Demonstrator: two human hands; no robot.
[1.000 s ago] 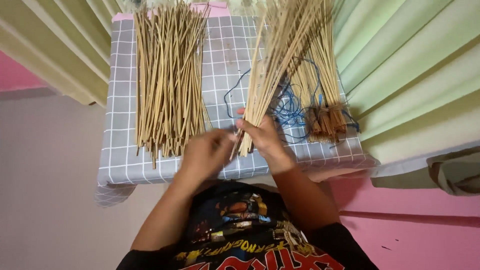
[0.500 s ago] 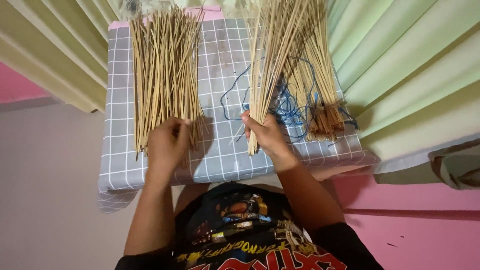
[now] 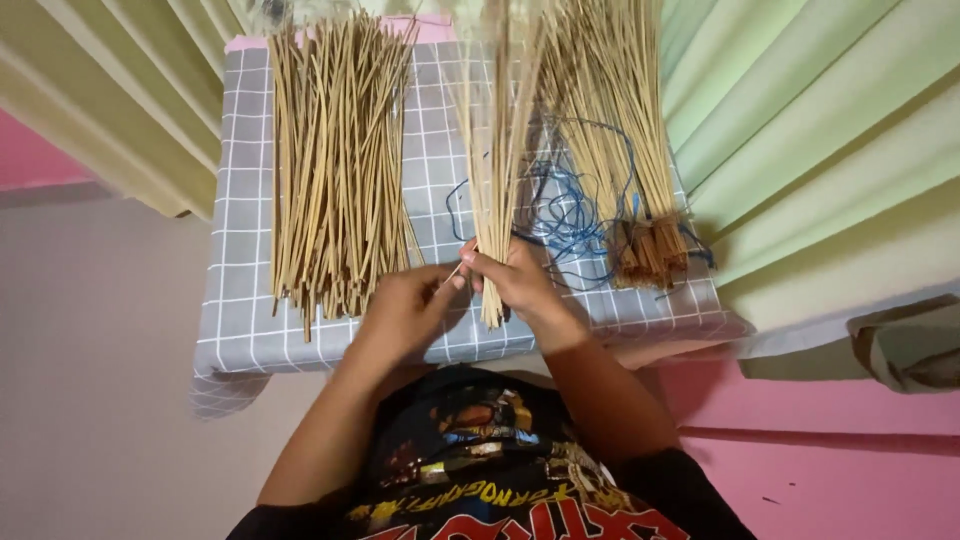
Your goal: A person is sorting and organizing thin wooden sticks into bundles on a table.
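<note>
While right hand point(image 3: 520, 285) clamps one stick bundle point(image 3: 495, 150), left hand point(image 3: 405, 310) pinches one stick point(image 3: 450, 275), two piles beside.

No packages, labels, signs or screens in front of me.

The nearest thing to print is the graphic on the front of my black shirt point(image 3: 480, 470): a picture panel in orange, yellow and brown tones on the chest, with a band of pale lettering and large red letters edged in white below it, at the bottom of the view between my forearms. I can't quite tell what the picture shows from this angle.
</note>
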